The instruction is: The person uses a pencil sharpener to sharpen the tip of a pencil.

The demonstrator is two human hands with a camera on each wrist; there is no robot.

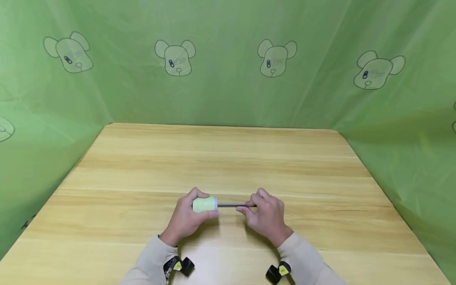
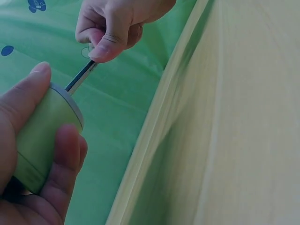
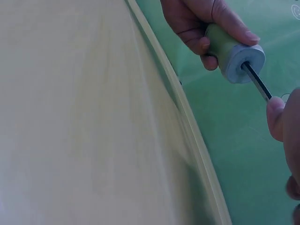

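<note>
My left hand [image 1: 185, 218] grips a light green, drum-shaped pencil sharpener [image 1: 204, 204], thumb on the near side and fingers round the far side. Its pale bluish end face [image 3: 247, 57] points right and has a round hole in the centre. A dark pencil [image 1: 229, 205] is in that hole, lying level between the hands; its tip is hidden inside. With thumb and curled fingers, my right hand [image 1: 268, 213] pinches the pencil toward its other end. Both hands are held above the near part of the table. In the left wrist view, pale lettering shows along the pencil [image 2: 80, 77].
A light wood-grain table [image 1: 228, 158] lies beneath the hands. Green sheeting [image 1: 228, 99] with printed bear heads surrounds its back and sides. Small black cameras sit on both wrists, the left one [image 1: 187, 266] and the right one [image 1: 273, 274], over beige sleeves.
</note>
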